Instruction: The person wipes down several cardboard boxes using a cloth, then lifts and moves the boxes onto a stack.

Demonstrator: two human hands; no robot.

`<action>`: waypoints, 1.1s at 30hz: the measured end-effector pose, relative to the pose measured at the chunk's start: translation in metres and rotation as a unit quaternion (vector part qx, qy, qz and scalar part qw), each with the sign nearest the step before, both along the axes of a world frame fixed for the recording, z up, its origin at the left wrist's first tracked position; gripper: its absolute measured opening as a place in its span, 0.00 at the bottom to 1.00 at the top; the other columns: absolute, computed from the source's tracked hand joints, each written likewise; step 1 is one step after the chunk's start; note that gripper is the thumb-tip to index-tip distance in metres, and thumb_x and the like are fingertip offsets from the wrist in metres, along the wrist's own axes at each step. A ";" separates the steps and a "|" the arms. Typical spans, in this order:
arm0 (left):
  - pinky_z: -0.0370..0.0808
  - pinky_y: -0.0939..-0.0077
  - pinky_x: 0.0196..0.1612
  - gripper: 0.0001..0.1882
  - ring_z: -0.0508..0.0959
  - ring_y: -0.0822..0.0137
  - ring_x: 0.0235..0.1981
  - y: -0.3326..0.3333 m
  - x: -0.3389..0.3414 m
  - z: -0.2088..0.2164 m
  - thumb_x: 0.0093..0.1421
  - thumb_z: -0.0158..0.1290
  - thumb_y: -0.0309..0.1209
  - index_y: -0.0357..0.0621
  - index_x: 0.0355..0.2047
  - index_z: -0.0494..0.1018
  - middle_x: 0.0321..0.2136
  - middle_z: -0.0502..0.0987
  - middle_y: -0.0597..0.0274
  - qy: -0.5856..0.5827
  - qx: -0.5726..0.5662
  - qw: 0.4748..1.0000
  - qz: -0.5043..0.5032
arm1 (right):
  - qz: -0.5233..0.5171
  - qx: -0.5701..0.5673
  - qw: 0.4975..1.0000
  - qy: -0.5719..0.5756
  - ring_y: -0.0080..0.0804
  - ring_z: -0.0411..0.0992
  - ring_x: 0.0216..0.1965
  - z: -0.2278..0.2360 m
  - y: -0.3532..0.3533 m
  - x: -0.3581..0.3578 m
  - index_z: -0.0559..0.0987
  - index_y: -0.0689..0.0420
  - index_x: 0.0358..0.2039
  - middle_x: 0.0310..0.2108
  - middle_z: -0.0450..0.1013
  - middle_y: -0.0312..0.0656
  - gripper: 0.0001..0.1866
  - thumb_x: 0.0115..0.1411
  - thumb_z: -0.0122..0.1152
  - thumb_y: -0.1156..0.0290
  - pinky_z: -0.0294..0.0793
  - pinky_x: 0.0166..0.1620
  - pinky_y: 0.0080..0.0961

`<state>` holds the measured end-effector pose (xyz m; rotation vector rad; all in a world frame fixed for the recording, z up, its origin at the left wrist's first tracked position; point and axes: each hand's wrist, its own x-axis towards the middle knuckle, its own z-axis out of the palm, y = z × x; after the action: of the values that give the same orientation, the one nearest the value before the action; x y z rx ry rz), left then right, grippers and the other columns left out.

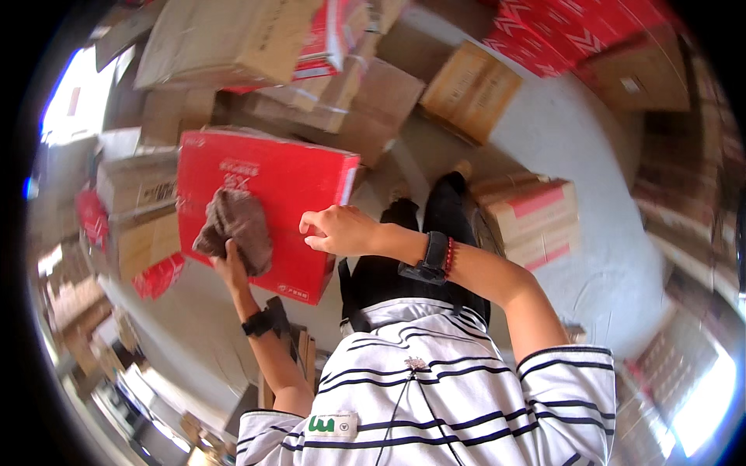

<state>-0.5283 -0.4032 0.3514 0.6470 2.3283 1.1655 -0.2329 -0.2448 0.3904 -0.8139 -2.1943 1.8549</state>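
A flat red box (pixel 299 179) with white print is in front of me, left of centre. My left hand (pixel 231 268) grips a crumpled grey-brown cloth (pixel 237 229), which lies against the red face of the box. Most of the left fingers are hidden behind the cloth. Near the right edge of the same box is my right hand (pixel 342 231), its fingers curled loosely and somewhat apart, with nothing visible in them. Whether the right fingertips touch the box I cannot tell. Each wrist wears a black strapped device.
Stacked cardboard cartons (pixel 225 43) stand beyond the red box. A brown carton (pixel 472 92) sits on the floor ahead, and a carton with pink-red bands (pixel 536 217) is right of my legs. Red boxes (pixel 575 31) are piled at the far right. More cartons (pixel 144 186) crowd the left.
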 end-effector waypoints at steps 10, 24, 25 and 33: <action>0.53 0.50 0.56 0.46 0.45 0.43 0.61 0.105 0.059 0.083 0.44 0.60 0.40 0.55 0.60 0.46 0.59 0.42 0.38 0.421 -0.217 0.868 -0.150 | -0.163 0.145 0.929 -0.298 0.49 0.71 0.33 -0.075 0.018 0.165 0.73 0.56 0.27 0.27 0.73 0.47 0.09 0.48 0.49 0.66 0.71 0.35 0.42; 0.65 0.62 0.48 0.33 0.68 0.53 0.46 0.290 0.407 0.123 0.52 0.52 0.30 0.40 0.56 0.52 0.52 0.61 0.49 0.365 0.033 0.776 -0.512 | -0.628 -0.242 0.641 -0.369 0.26 0.71 0.20 -0.219 -0.183 0.598 0.76 0.56 0.30 0.20 0.73 0.40 0.10 0.50 0.54 0.64 0.69 0.21 0.22; 0.66 0.64 0.47 0.32 0.69 0.55 0.46 0.303 0.456 0.098 0.52 0.53 0.30 0.41 0.56 0.53 0.51 0.61 0.50 0.350 0.018 0.763 -0.542 | -0.648 -0.240 0.634 -0.348 0.24 0.70 0.19 -0.225 -0.192 0.615 0.76 0.56 0.29 0.19 0.72 0.38 0.10 0.51 0.54 0.63 0.67 0.20 0.20; 0.59 0.59 0.55 0.37 0.60 0.48 0.55 0.380 0.831 -0.207 0.54 0.48 0.48 0.41 0.57 0.51 0.55 0.57 0.45 0.211 -0.053 0.467 -0.857 | -0.735 -0.228 0.526 -0.363 0.33 0.70 0.31 -0.372 -0.263 0.785 0.75 0.58 0.35 0.28 0.73 0.41 0.21 0.55 0.51 0.51 0.69 0.35 0.27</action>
<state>0.3031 -0.0229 0.1443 2.4154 0.6999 -0.2422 0.5524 -0.5074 0.0185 -2.6264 -0.2067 0.9598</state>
